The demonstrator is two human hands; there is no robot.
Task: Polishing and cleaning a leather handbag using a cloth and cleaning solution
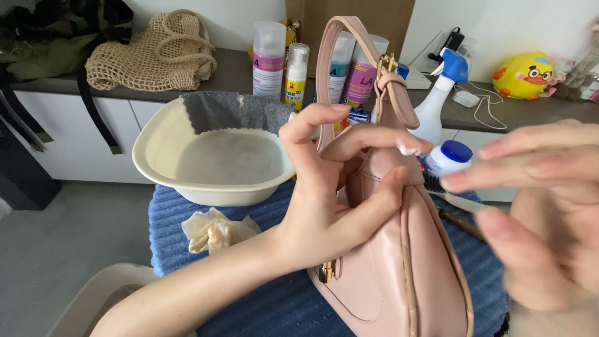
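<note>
- Head view: the left hand (331, 206) steadied a pink leather handbag (399, 268), thumb and palm pressed against the bag's upper side, fingers curled around its top edge rather than clenched.
- A dab of white cream (407, 150) sat on the left index fingertip, just above the grip and touching the bag's top seam.
- The bag stood upright on a blue ribbed towel (175, 218), its strap (349, 37) rising directly above the grip.
- The right hand (536, 206) hovered blurred to the right of the grip, fingers spread and released, holding nothing, apart from the bag.
- Behind the grip: a small white jar with a blue lid (452, 156) and a brush (449, 193) lay between the two hands.
- To the left of the grip: a cream basin (212, 162) and a crumpled cloth (218, 229).
- Judged step: applying cream to the leather. The next move called for spreading the dab evenly while the left hand kept the bag from tipping.
</note>
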